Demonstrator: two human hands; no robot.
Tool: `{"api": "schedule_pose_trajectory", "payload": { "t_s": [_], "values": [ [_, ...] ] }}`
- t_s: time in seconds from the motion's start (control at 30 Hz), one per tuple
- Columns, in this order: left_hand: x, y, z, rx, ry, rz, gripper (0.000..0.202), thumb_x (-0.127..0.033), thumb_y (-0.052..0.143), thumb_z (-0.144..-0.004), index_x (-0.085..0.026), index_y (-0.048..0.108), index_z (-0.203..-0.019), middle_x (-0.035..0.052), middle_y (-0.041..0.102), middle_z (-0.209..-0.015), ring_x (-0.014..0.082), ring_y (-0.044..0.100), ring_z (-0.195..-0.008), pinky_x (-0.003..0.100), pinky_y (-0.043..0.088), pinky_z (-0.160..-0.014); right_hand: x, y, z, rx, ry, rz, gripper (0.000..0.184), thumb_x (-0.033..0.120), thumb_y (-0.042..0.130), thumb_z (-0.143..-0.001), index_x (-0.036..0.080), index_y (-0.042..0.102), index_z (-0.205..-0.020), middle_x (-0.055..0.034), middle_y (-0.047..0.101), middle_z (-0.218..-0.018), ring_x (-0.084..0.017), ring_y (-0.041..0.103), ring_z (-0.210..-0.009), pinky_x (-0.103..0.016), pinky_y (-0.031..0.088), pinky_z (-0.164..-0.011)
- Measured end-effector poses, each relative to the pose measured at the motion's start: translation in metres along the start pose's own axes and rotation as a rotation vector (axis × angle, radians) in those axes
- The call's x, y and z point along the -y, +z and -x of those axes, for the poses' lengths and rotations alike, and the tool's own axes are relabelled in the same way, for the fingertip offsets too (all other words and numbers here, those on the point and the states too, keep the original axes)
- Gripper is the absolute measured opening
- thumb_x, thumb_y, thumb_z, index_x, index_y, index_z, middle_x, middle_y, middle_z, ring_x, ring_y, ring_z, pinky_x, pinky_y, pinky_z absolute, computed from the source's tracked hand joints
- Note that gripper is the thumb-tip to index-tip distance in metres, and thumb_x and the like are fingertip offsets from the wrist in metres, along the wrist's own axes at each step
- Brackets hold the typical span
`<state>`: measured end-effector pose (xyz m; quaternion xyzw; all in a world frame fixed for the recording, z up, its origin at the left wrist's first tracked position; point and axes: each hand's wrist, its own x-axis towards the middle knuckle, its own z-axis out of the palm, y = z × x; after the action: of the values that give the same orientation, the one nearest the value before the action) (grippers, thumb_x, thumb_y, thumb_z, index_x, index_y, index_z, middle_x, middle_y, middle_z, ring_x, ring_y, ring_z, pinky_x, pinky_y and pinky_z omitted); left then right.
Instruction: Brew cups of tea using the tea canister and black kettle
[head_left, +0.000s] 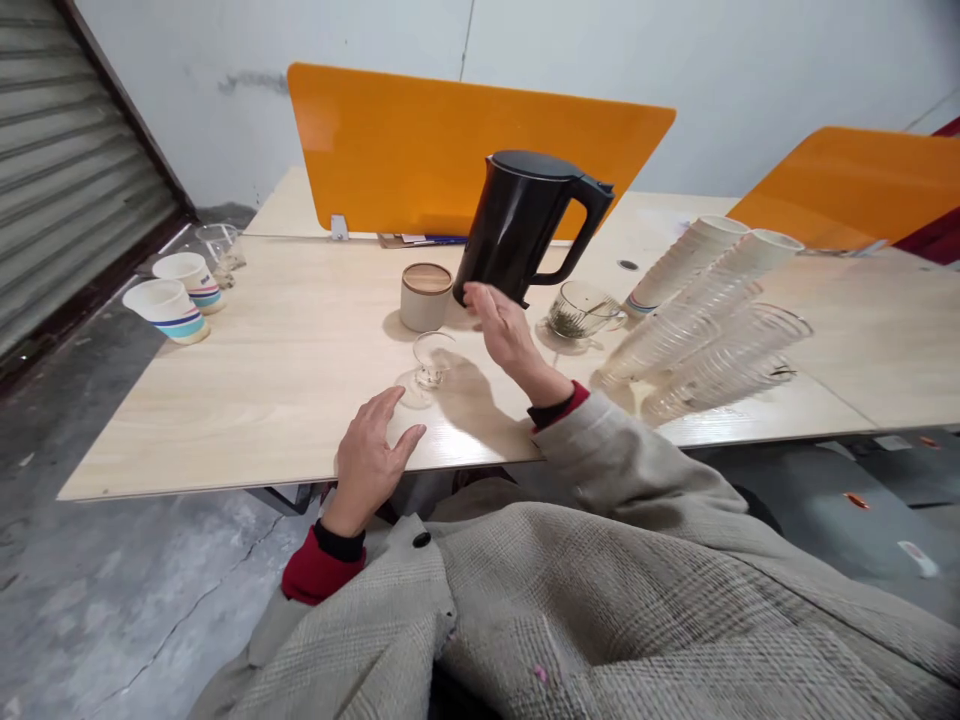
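My left hand [369, 452] is held over the table's front edge, thumb and fingers apart, holding nothing. Close to its fingertips is a small clear glass piece [430, 375], with a round base and a curved rim; its exact kind is hard to make out. My right hand [506, 335] is raised with its fingers stretched out, in front of a tall black electric kettle [504, 225]. Left of the kettle stands a grey canister with a wooden lid [425, 300]. A clear glass cup [576, 316] with dark tea leaves sits to the right of my right hand.
Stacked paper cups [694, 255] and stacked clear plastic cups [720, 365] lean at the right. Two paper cups [169, 310] and a clear cup [220, 247] are near the table's left edge. An orange divider [397, 150] rises behind the kettle from the pale wooden table [217, 410].
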<state>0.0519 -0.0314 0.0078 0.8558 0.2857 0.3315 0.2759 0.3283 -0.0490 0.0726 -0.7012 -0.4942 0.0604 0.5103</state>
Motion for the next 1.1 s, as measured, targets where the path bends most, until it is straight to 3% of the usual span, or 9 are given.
{"api": "schedule_pose_trajectory", "payload": {
  "t_s": [0.1,0.2,0.37,0.6,0.7,0.87,1.0,1.1],
  "values": [
    [-0.001,0.003,-0.009,0.023,-0.053,-0.025,0.064,-0.053,0.068,-0.098,-0.019,0.058,-0.152,0.0159,0.068,-0.150,0.0337,0.067,-0.135,0.053,0.054,-0.117,0.005,0.000,0.043,0.147,0.221,-0.255,0.093,0.093,0.031,-0.096,0.019,0.073,-0.136,-0.0176,0.074,-0.134,-0.032,0.072,-0.118,-0.044,0.065,-0.089],
    [0.000,0.008,-0.020,0.026,-0.062,-0.052,0.070,-0.052,0.068,-0.097,-0.018,0.053,-0.156,0.0176,0.065,-0.155,0.0356,0.064,-0.139,0.056,0.053,-0.118,0.012,0.007,0.066,0.228,0.259,-0.352,0.098,0.094,0.037,-0.094,0.014,0.071,-0.139,-0.0212,0.071,-0.140,-0.033,0.071,-0.122,-0.043,0.065,-0.089],
    [0.009,0.013,-0.032,0.043,-0.082,0.013,0.075,-0.047,0.069,-0.095,-0.018,0.047,-0.161,0.0181,0.059,-0.161,0.0353,0.061,-0.144,0.056,0.050,-0.121,0.017,0.013,0.072,0.254,0.233,-0.363,0.096,0.091,0.038,-0.096,0.013,0.070,-0.140,-0.0215,0.073,-0.134,-0.033,0.070,-0.118,-0.045,0.064,-0.092],
    [0.013,0.011,-0.027,0.036,-0.069,0.051,0.075,-0.048,0.070,-0.093,-0.019,0.050,-0.159,0.0168,0.061,-0.160,0.0344,0.061,-0.145,0.056,0.048,-0.125,0.012,0.018,0.076,0.250,0.189,-0.307,0.092,0.091,0.035,-0.097,0.016,0.072,-0.136,-0.0181,0.072,-0.130,-0.030,0.070,-0.114,-0.043,0.062,-0.089],
    [0.015,0.012,-0.026,0.030,-0.080,0.094,0.072,-0.045,0.069,-0.094,-0.020,0.050,-0.159,0.0160,0.060,-0.162,0.0325,0.060,-0.146,0.055,0.047,-0.126,0.003,0.009,0.068,0.144,0.181,-0.279,0.087,0.089,0.036,-0.098,0.021,0.071,-0.138,-0.0160,0.071,-0.134,-0.030,0.070,-0.116,-0.044,0.063,-0.090],
    [0.019,0.015,-0.027,-0.001,-0.097,0.128,0.069,-0.043,0.068,-0.094,-0.021,0.053,-0.158,0.0147,0.064,-0.158,0.0314,0.063,-0.144,0.054,0.051,-0.123,-0.027,-0.040,0.021,-0.261,0.106,-0.116,0.085,0.085,0.029,-0.102,0.027,0.055,-0.157,-0.0160,0.057,-0.155,-0.031,0.060,-0.140,-0.050,0.060,-0.104],
    [0.020,0.017,-0.027,-0.030,-0.114,0.170,0.068,-0.044,0.068,-0.095,-0.022,0.053,-0.157,0.0145,0.065,-0.156,0.0304,0.065,-0.142,0.052,0.054,-0.119,-0.054,-0.080,-0.036,-0.486,-0.082,0.185,0.079,0.076,0.021,-0.107,0.027,0.045,-0.164,-0.0180,0.048,-0.160,-0.032,0.041,-0.158,-0.064,0.040,-0.125],
    [0.019,0.016,-0.027,-0.025,-0.141,0.196,0.069,-0.045,0.068,-0.095,-0.020,0.053,-0.157,0.0163,0.065,-0.156,0.0311,0.064,-0.142,0.052,0.055,-0.118,-0.069,-0.091,-0.081,-0.597,-0.044,0.274,0.078,0.074,0.024,-0.108,0.022,0.044,-0.163,-0.0205,0.040,-0.166,-0.033,0.031,-0.164,-0.069,0.028,-0.130]
  ]
}}
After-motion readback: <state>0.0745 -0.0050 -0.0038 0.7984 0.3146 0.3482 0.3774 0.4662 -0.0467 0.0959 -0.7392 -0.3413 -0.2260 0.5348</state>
